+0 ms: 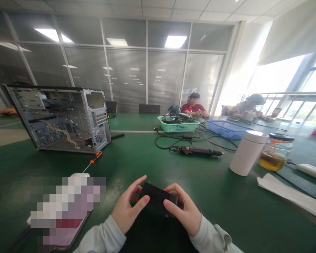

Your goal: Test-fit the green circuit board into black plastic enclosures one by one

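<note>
Between my two hands is a small black rectangular box (156,197), slightly tilted, over the near part of the green table. My left hand (130,205) grips its left end, with the thumb on the near face and the index finger stretched out above. My right hand (184,207) grips the other end, thumb on the front and fingers curled behind. Something reddish shows by my left fingers, too little of it to name. The box's underside is hidden.
An opened computer case (60,119) stands at left, near a blurred pinkish item (76,235). Farther back are an electric screwdriver (200,151), a green basket (179,125) of cables and a blue basket (226,130). A white tumbler (247,154) and glass jar (275,154) stand right. People sit beyond.
</note>
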### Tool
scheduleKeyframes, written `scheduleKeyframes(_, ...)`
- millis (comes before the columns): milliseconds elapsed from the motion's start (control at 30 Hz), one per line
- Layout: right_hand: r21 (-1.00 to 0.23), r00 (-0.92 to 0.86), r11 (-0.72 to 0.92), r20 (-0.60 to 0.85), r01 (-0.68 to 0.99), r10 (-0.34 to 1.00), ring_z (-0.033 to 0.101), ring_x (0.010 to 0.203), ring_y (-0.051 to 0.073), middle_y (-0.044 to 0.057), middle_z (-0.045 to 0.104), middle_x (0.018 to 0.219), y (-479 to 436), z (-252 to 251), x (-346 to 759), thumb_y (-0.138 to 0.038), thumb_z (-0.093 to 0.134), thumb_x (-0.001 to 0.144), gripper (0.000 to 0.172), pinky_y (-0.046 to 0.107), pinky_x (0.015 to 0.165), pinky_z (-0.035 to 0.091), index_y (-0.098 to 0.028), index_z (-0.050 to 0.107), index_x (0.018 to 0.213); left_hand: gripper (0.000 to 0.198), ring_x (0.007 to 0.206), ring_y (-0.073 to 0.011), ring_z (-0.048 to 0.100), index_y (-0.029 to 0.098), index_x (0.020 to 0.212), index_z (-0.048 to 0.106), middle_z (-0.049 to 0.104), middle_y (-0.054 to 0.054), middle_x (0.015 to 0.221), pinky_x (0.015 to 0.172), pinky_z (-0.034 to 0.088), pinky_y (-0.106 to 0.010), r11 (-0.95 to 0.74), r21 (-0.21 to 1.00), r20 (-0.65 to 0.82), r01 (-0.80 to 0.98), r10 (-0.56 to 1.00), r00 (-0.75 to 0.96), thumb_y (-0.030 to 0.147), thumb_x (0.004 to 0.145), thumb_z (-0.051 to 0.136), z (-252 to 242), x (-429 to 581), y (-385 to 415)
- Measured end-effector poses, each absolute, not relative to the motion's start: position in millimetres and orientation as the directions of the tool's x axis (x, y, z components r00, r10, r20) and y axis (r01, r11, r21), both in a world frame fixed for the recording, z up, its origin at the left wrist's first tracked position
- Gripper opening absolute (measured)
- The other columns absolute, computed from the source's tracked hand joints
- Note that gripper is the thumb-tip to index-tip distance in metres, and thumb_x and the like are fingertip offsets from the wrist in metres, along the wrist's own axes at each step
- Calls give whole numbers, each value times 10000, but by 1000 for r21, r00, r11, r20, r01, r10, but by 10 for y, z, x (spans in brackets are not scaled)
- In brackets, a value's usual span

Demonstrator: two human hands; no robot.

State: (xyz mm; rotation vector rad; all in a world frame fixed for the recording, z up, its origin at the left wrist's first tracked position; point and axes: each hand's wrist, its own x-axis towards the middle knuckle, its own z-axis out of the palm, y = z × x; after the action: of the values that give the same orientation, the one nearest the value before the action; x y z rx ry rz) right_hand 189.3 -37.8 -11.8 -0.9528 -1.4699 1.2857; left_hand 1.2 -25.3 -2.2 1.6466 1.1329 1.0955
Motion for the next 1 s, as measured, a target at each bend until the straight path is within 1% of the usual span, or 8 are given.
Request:
scheduleKeyframes(133,-943,-332,-287,-220,-169,917,454,328,112,-33,474,444,-329,-103,1875,-651,562,567,528,159,282,324,-173,377,699,426,733,-186,572,183,981,585,644,-46,822,684,447,-271,-242,945,156,219,924,348,505,723,483,-35,38,-280)
scheduleKeyframes(267,-621,-495,-723,-545,-304,676,454,318,94,-4,466,411,-335,-28,1930,-604,281,787,503,143,299,343,-154,440,626,438,525,-148,524,184,704,597,561,2,527,557,407,-243,-242,908,134,343,941,309,545,766,357,-28,67,-334)
scheduleKeyframes(333,-498,-574,-808,-577,-315,580,465,313,98,13,479,410,-359,10,1949,-586,195,830,567,140,304,345,-143,466,603,482,483,-137,497,181,609,559,504,15,461,545,391,-242,-233,900,124,369,947,297,552,780,304,-44,63,-333)
scheduleKeyframes(433,-461,-652,-839,-547,-289,525,520,355,126,48,532,478,-385,44,1953,-590,115,838,646,164,328,390,-117,518,659,515,492,-136,490,171,592,552,503,9,480,538,395,-246,-192,925,95,329,953,288,571,775,285,-72,50,-305)
scheduleKeyframes(567,-573,-653,-753,-441,-323,616,579,448,137,66,568,597,-377,32,1958,-550,130,843,587,168,395,441,-102,507,814,464,574,-155,532,162,891,600,608,-19,674,549,423,-254,-79,965,11,252,965,262,553,743,399,-65,49,-285)
scheduleKeyframes(700,-806,-517,-502,-300,-313,802,595,472,160,37,559,726,-370,-41,1951,-495,504,671,497,150,371,407,-169,361,1017,495,704,-178,552,190,1080,537,625,-49,920,543,430,-242,-83,970,37,227,979,198,533,743,421,-47,55,-284)
scheduleKeyframes(867,-980,-313,-135,-84,-147,946,573,577,141,38,490,908,-419,-78,1921,-273,533,598,522,177,410,399,-208,328,1075,380,829,-193,550,218,1033,552,610,-35,940,708,436,-267,-174,958,128,228,971,204,457,752,460,-20,86,-314)
scheduleKeyframes(1000,-966,-229,245,222,80,948,515,824,184,40,507,925,-455,-18,1941,-209,549,647,362,288,683,435,-180,435,990,320,854,-209,550,214,968,557,600,-41,930,707,439,-275,-254,932,178,259,942,286,387,700,565,22,118,-360)
